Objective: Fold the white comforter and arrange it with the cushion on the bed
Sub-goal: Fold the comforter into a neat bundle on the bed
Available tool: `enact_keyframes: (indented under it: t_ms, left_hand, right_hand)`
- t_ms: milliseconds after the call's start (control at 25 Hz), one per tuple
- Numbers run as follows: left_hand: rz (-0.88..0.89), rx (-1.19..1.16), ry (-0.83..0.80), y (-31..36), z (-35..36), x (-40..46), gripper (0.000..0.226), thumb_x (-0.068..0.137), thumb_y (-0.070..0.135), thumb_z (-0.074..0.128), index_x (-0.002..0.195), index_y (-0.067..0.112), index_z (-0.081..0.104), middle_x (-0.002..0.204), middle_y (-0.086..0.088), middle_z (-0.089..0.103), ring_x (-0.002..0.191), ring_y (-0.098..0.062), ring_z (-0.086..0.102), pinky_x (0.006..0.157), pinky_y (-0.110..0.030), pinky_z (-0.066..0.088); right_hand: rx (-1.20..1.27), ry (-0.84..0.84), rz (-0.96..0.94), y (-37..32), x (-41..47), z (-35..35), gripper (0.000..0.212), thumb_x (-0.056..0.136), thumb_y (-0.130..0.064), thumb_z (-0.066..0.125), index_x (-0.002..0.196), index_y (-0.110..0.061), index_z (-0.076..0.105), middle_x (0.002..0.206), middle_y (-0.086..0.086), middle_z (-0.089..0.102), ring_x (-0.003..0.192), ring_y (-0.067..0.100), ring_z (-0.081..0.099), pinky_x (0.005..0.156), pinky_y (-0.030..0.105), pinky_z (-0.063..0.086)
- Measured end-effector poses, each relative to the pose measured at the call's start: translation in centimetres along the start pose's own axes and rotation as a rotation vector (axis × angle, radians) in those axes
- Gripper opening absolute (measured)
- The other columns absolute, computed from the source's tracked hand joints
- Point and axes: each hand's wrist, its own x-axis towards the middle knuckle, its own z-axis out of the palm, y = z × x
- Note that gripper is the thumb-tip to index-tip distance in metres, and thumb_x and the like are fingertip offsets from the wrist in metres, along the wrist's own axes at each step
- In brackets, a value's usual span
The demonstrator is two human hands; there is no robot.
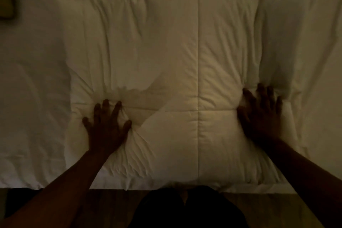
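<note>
We press the folded white comforter (166, 79) flat on the bed (33, 79) with left hand (106, 126) and right hand (261, 111) spread wide; the puffy fill may spring open once released

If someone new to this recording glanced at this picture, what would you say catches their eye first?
First, the folded white comforter, a puffy quilted block in the middle of the bed. Next, the two spread hands pressing flat on it: the left hand near its lower left part, the right hand at its right edge. A dim yellowish object, perhaps the cushion, sits at the far upper left, cut off by the frame.
</note>
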Motion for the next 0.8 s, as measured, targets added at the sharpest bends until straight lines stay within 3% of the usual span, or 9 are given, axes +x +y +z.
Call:
enact_keyframes:
  t_ms: [120, 240, 360, 480, 680, 800]
  left_hand:
    - [0.035, 0.042, 0.089, -1.6, -3.1, 0.7, 0.070, 0.095, 0.059, 0.025, 0.149, 0.018, 0.041, 0.149, -0.016, 0.043, 0.126, -0.039, 0.046, 0.090, -0.058, 0.037]
    - [-0.003, 0.042, 0.143, -2.0, -5.9, 1.9, 0.068, 0.093, 0.056, 0.032, 0.142, 0.011, 0.049, 0.138, -0.021, 0.050, 0.117, -0.043, 0.050, 0.087, -0.057, 0.039]
    - [-0.081, -0.088, 0.096, -0.6, -8.5, 2.2, 0.064, 0.092, 0.051, 0.040, 0.139, 0.009, 0.050, 0.136, -0.024, 0.052, 0.116, -0.046, 0.051, 0.089, -0.058, 0.043]
    - [-0.256, -0.312, -0.045, 1.4, -10.7, 0.0, 0.057, 0.099, 0.046, 0.045, 0.143, 0.010, 0.045, 0.142, -0.020, 0.047, 0.121, -0.042, 0.049, 0.094, -0.052, 0.046]
    - [-0.433, -0.550, -0.284, 2.6, -11.0, -7.6, 0.062, 0.100, 0.059, 0.027, 0.146, 0.020, 0.040, 0.142, -0.010, 0.048, 0.125, -0.030, 0.049, 0.104, -0.044, 0.042]
    - [-0.479, -0.620, -0.379, 0.8, -9.6, -13.4, 0.061, 0.100, 0.060, 0.022, 0.137, 0.019, 0.047, 0.136, -0.009, 0.053, 0.121, -0.028, 0.053, 0.102, -0.042, 0.044]
  right_hand:
    - [0.018, 0.098, 0.001, 0.2, 0.3, -2.0, 0.058, 0.090, -0.047, 0.037, 0.140, -0.022, 0.050, 0.155, 0.012, 0.035, 0.146, 0.034, 0.025, 0.119, 0.053, 0.016]
    - [0.176, 0.227, 0.027, -1.3, 0.6, -4.4, 0.049, 0.086, -0.036, 0.048, 0.129, -0.013, 0.059, 0.142, 0.015, 0.048, 0.137, 0.037, 0.037, 0.119, 0.053, 0.020]
    - [0.277, 0.183, -0.036, -5.2, 0.1, -6.7, 0.049, 0.088, -0.032, 0.055, 0.133, -0.014, 0.055, 0.147, 0.015, 0.041, 0.138, 0.037, 0.036, 0.118, 0.050, 0.024]
    - [0.286, -0.008, -0.117, -9.2, -0.9, -7.5, 0.056, 0.090, -0.032, 0.059, 0.141, -0.014, 0.047, 0.154, 0.015, 0.034, 0.144, 0.035, 0.029, 0.118, 0.053, 0.025]
    - [0.337, -0.273, -0.114, -16.3, -5.8, -8.5, 0.076, 0.094, -0.034, 0.054, 0.156, -0.007, 0.017, 0.163, 0.015, 0.012, 0.151, 0.031, 0.012, 0.123, 0.045, 0.016]
    - [0.274, -0.321, -0.143, -19.6, -9.1, -8.7, 0.076, 0.093, -0.039, 0.053, 0.155, -0.013, 0.019, 0.164, 0.013, 0.005, 0.151, 0.032, 0.006, 0.124, 0.044, 0.013]
